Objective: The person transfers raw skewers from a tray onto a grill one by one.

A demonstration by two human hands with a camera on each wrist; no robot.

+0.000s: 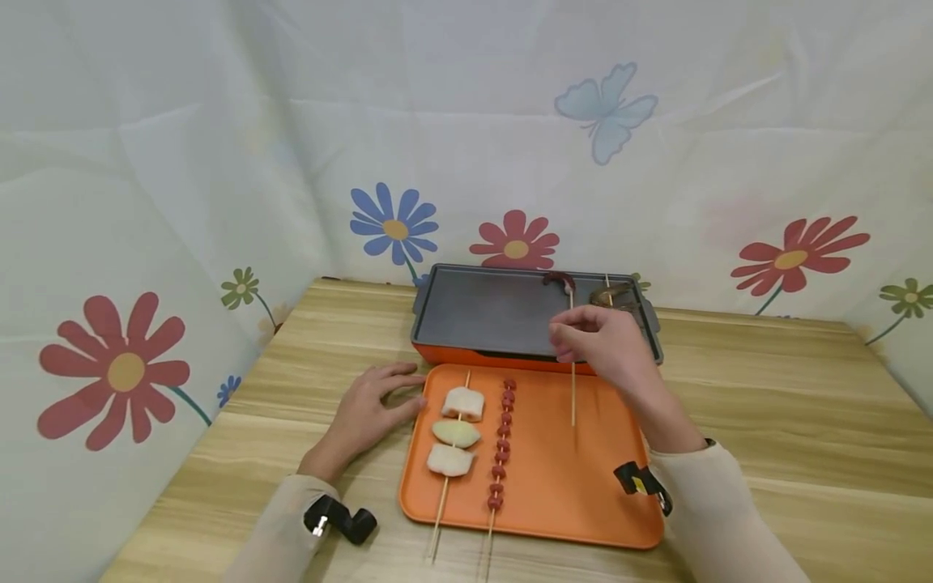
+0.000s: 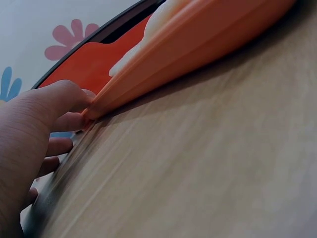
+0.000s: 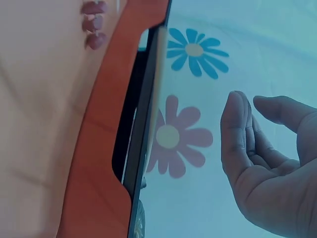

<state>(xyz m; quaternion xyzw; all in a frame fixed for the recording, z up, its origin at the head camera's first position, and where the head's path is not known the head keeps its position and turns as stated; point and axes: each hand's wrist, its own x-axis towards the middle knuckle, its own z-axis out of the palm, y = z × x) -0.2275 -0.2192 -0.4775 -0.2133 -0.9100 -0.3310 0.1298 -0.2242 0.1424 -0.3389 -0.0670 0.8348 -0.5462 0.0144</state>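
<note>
From the head view, everything reads best off the orange tray (image 1: 547, 486), square on the wooden table (image 1: 787, 421). Directly behind it stands the griddle (image 1: 481, 312), and here's the piece in play: a stick (image 1: 573, 397) with a dark curled bit of food (image 1: 560, 280) at its far end. That food end is over the griddle, the bare end jutting back above the tray, which seems a sensible way to leave a handle within reach. Above the tray's back edge hovers the right hand (image 1: 612, 344), fingers loosely bent. Another skewer, with brown food (image 1: 614, 296), sits behind the tray's right corner. On the tray's left half lie a skewer of white pieces (image 1: 449, 460) and, beside it, one of red beads (image 1: 503, 429), bare ends poking past the front rim (handy for grabbing, presumably).

Over to the left wrist: the left hand (image 2: 34, 129) has its fingers spread and relaxed at the tray's corner, probably to steady it; whether every fingertip there actually touches is hard to tell.

Now the right wrist: thumb and fingertips are apart, nothing between them, while the pale stick rests along the griddle's edge, beyond the tray.
</note>
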